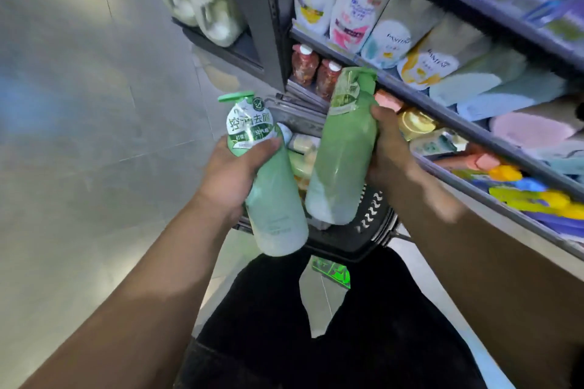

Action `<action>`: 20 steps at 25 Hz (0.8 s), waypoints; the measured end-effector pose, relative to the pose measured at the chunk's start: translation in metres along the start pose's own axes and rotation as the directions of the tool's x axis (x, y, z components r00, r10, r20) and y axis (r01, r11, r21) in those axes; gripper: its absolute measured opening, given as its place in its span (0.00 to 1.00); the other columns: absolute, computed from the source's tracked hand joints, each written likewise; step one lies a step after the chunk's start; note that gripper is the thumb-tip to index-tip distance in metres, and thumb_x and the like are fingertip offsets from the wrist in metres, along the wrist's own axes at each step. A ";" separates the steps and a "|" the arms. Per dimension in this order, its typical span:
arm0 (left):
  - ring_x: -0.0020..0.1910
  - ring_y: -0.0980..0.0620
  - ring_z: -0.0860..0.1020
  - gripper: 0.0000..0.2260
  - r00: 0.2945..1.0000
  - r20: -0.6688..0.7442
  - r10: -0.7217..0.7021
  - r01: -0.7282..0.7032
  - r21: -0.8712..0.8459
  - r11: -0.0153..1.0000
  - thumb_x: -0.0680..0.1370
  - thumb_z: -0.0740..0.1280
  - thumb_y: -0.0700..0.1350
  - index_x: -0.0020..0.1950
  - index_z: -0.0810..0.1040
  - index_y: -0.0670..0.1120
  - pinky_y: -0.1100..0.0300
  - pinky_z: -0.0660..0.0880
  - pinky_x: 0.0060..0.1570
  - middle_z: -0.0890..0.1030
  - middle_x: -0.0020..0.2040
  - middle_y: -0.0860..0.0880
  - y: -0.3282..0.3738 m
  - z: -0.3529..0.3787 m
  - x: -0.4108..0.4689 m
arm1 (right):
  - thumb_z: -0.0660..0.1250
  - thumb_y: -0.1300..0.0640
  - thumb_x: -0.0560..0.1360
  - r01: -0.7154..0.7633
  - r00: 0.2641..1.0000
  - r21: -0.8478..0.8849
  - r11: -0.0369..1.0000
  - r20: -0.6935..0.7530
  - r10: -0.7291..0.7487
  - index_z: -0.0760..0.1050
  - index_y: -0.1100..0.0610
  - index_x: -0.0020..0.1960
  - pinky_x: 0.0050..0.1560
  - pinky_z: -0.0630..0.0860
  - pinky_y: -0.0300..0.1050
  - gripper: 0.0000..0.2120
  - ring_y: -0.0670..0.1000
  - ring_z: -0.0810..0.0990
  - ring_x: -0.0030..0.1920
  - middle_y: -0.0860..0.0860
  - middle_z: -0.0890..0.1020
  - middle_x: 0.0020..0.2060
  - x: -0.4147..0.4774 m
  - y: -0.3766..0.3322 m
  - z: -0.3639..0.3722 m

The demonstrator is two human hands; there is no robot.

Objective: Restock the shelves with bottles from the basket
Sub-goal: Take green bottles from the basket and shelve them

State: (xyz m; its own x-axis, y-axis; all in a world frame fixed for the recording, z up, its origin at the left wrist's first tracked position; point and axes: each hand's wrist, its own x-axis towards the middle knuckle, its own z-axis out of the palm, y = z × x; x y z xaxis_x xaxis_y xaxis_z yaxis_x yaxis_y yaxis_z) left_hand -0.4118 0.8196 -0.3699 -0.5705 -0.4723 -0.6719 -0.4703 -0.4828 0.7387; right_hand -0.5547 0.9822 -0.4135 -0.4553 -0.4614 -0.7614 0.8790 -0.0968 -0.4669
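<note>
Grey tiled floor (94, 136) beside stocked shelves (455, 118), black basket (373, 218) low in front: left hand (234, 174) wraps its fingers round a green pump bottle (275, 199), right hand (390, 151) grips a second green bottle (341, 148) by its side, both bottles close together above the basket

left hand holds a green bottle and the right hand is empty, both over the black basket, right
Not quite: the right hand grips a second green bottle, as the head view shows. The left hand holds its green bottle, both over the black basket.
</note>
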 end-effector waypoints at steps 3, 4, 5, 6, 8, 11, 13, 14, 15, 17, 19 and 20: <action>0.42 0.40 0.81 0.11 0.993 0.111 -0.033 0.033 0.008 0.999 0.67 0.75 0.46 0.48 0.83 0.46 0.34 0.78 0.48 0.83 0.45 0.38 0.036 0.009 -0.026 | 0.54 0.43 0.79 0.012 1.000 0.053 0.999 -0.003 -0.011 0.85 0.57 0.40 0.41 0.81 0.47 0.26 0.55 0.83 0.35 0.56 0.84 0.36 -0.038 -0.012 0.018; 0.41 0.40 0.81 0.11 0.991 0.133 -0.035 0.031 0.033 0.999 0.67 0.75 0.47 0.47 0.83 0.46 0.35 0.78 0.48 0.82 0.44 0.38 0.048 0.012 -0.034 | 0.55 0.42 0.78 0.005 1.000 0.049 0.999 0.008 -0.005 0.83 0.57 0.44 0.41 0.81 0.47 0.24 0.55 0.82 0.36 0.56 0.84 0.37 -0.050 -0.015 0.021; 0.40 0.41 0.81 0.11 0.986 0.168 -0.027 0.016 0.063 0.998 0.68 0.74 0.47 0.48 0.82 0.46 0.38 0.79 0.47 0.82 0.44 0.39 0.060 0.015 -0.041 | 0.57 0.41 0.77 0.003 1.000 0.039 0.999 0.013 -0.003 0.82 0.58 0.48 0.41 0.80 0.47 0.23 0.55 0.82 0.36 0.57 0.84 0.38 -0.063 -0.019 0.024; 0.40 0.42 0.81 0.11 0.976 0.217 -0.017 -0.005 0.098 0.995 0.69 0.74 0.47 0.48 0.82 0.45 0.42 0.79 0.45 0.82 0.44 0.38 0.071 0.019 -0.048 | 0.59 0.41 0.75 0.007 1.000 0.033 0.999 0.018 -0.007 0.80 0.58 0.49 0.41 0.80 0.46 0.22 0.55 0.82 0.36 0.57 0.83 0.39 -0.078 -0.023 0.028; 0.41 0.42 0.82 0.07 0.953 0.304 -0.006 -0.045 0.162 0.986 0.73 0.73 0.46 0.49 0.82 0.45 0.44 0.80 0.46 0.83 0.45 0.38 0.090 0.030 -0.063 | 0.64 0.41 0.70 0.034 0.999 0.032 0.999 0.015 -0.034 0.81 0.57 0.50 0.41 0.81 0.46 0.22 0.55 0.82 0.37 0.57 0.83 0.40 -0.107 -0.030 0.032; 0.42 0.46 0.84 0.03 0.935 0.354 0.028 -0.103 0.196 0.975 0.76 0.72 0.42 0.47 0.83 0.48 0.51 0.81 0.45 0.86 0.44 0.45 0.110 0.052 -0.089 | 0.70 0.40 0.64 0.071 0.997 0.032 0.997 -0.009 -0.071 0.79 0.58 0.60 0.56 0.77 0.52 0.30 0.58 0.81 0.49 0.60 0.82 0.53 -0.147 -0.039 0.037; 0.41 0.49 0.85 0.03 0.924 0.381 0.044 -0.132 0.209 0.969 0.76 0.71 0.42 0.48 0.83 0.49 0.57 0.81 0.41 0.86 0.43 0.47 0.117 0.066 -0.108 | 0.68 0.42 0.67 0.138 0.990 0.067 0.988 -0.027 -0.137 0.78 0.58 0.61 0.57 0.76 0.53 0.28 0.59 0.81 0.50 0.60 0.81 0.54 -0.174 -0.046 0.033; 0.41 0.50 0.85 0.04 0.917 0.395 0.052 -0.147 0.214 0.966 0.76 0.71 0.42 0.49 0.83 0.49 0.59 0.80 0.39 0.86 0.43 0.48 0.119 0.072 -0.116 | 0.67 0.42 0.68 0.169 0.985 0.085 0.982 -0.030 -0.167 0.78 0.58 0.60 0.56 0.77 0.53 0.27 0.59 0.82 0.50 0.60 0.82 0.55 -0.186 -0.049 0.029; 0.41 0.50 0.85 0.05 0.911 0.409 0.061 -0.162 0.216 0.963 0.76 0.71 0.42 0.50 0.83 0.49 0.60 0.80 0.38 0.86 0.44 0.48 0.120 0.079 -0.125 | 0.66 0.42 0.69 0.195 0.981 0.095 0.976 -0.034 -0.192 0.78 0.58 0.61 0.54 0.79 0.53 0.27 0.59 0.82 0.50 0.60 0.82 0.55 -0.198 -0.050 0.023; 0.44 0.49 0.85 0.07 0.904 0.419 0.079 -0.185 0.218 0.958 0.76 0.72 0.43 0.53 0.83 0.49 0.58 0.80 0.42 0.86 0.46 0.48 0.121 0.094 -0.142 | 0.65 0.40 0.69 0.243 0.970 0.087 0.966 -0.020 -0.242 0.78 0.58 0.62 0.52 0.80 0.54 0.28 0.59 0.83 0.52 0.61 0.82 0.56 -0.220 -0.056 0.010; 0.45 0.46 0.85 0.07 0.904 0.416 0.099 -0.202 0.211 0.956 0.75 0.73 0.44 0.53 0.83 0.48 0.56 0.80 0.44 0.86 0.46 0.47 0.120 0.116 -0.161 | 0.65 0.34 0.69 0.270 0.962 0.004 0.963 -0.047 -0.269 0.78 0.56 0.62 0.56 0.79 0.57 0.32 0.61 0.81 0.56 0.61 0.82 0.57 -0.242 -0.065 -0.006; 0.43 0.47 0.85 0.07 0.904 0.412 0.112 -0.212 0.206 0.955 0.75 0.73 0.44 0.52 0.83 0.47 0.57 0.80 0.41 0.86 0.44 0.47 0.118 0.127 -0.170 | 0.65 0.32 0.70 0.276 0.958 -0.041 0.960 -0.064 -0.278 0.79 0.55 0.62 0.58 0.77 0.58 0.32 0.61 0.81 0.57 0.60 0.82 0.57 -0.254 -0.071 -0.013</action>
State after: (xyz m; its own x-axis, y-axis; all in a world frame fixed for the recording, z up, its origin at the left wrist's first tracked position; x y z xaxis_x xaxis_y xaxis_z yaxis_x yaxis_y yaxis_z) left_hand -0.4562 0.9360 -0.1617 -0.8462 -0.1772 -0.5025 -0.4666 -0.2092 0.8594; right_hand -0.5035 1.1181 -0.1926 -0.6900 -0.3585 -0.6288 0.7127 -0.1846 -0.6768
